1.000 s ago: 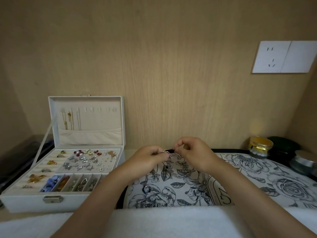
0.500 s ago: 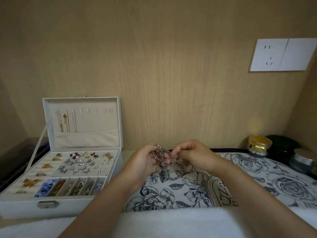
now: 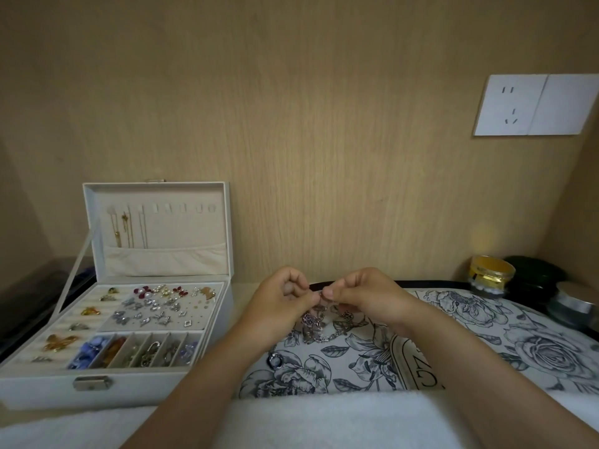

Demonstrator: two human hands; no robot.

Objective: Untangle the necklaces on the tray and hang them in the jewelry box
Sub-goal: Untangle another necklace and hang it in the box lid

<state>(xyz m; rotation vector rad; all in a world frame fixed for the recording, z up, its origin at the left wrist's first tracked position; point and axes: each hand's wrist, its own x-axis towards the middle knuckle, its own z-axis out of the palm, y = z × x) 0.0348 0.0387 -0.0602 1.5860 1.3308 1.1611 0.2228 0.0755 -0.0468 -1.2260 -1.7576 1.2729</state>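
Observation:
A tangle of silver chain necklaces (image 3: pixel 316 325) hangs from my fingers just above the floral black-and-white tray (image 3: pixel 470 332). My left hand (image 3: pixel 280 301) and my right hand (image 3: pixel 363 294) meet fingertip to fingertip and both pinch the chain at its top. A round silver pendant (image 3: pixel 275 362) lies on the tray below my left wrist. The white jewelry box (image 3: pixel 136 319) stands open at the left; gold chains (image 3: pixel 124 226) hang from hooks in its lid, and other hooks beside them are bare.
The box's lower trays hold several earrings, brooches and beads. A gold jar (image 3: pixel 491 276), a dark green jar (image 3: pixel 534 277) and a silver-lidded jar (image 3: pixel 575 303) stand at the back right. A white towel (image 3: pixel 324 419) lies along the near edge. A wall socket (image 3: pixel 534 105) is at upper right.
My hands have lowered the chain a little and brought their fingertips together; the loop that stood above my left fingers now hangs below them. The view has shifted slightly.

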